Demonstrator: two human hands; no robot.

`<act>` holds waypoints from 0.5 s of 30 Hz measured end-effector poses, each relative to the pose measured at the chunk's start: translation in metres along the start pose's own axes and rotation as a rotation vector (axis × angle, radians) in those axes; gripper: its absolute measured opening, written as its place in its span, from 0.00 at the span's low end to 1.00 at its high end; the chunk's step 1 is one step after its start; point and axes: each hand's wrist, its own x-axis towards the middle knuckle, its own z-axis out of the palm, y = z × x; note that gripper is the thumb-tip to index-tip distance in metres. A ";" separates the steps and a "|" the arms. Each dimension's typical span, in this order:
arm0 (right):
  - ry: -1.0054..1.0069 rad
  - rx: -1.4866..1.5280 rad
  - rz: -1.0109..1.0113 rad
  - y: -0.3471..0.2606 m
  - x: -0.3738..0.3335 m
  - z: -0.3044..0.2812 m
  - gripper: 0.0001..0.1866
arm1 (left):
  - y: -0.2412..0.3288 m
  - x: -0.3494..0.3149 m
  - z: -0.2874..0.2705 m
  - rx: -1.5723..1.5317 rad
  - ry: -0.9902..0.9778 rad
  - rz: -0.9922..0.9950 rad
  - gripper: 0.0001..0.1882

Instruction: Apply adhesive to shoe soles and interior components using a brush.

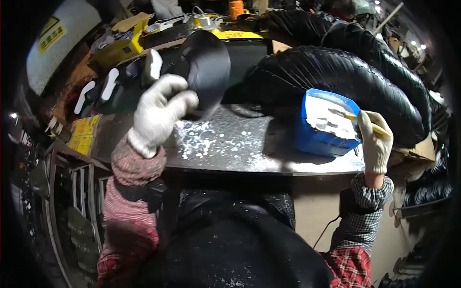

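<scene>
My left hand [161,113], in a white knit glove, grips the edge of a curved black sheet-like piece [211,72] and holds it up over the table. The piece is smooth and bent; its exact kind does not show. My right hand [377,141], also gloved, is closed round a brush with a yellowish handle [352,116]. The brush head rests in thick white paste [326,115] inside a blue plastic container [319,143]. This container stands near the table's front right edge.
White splashes cover the dark tabletop [225,139]. Several black pieces with white-coated edges [109,84] stand at left. Long black stacks of ribbed, curved pieces [331,67] fill the back right. A yellow crate [115,48] sits at the back left, metal racks [79,192] lower left.
</scene>
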 end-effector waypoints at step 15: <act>0.182 -0.023 -0.112 -0.034 -0.077 0.028 0.13 | -0.069 0.012 -0.051 1.085 -0.393 -0.275 0.24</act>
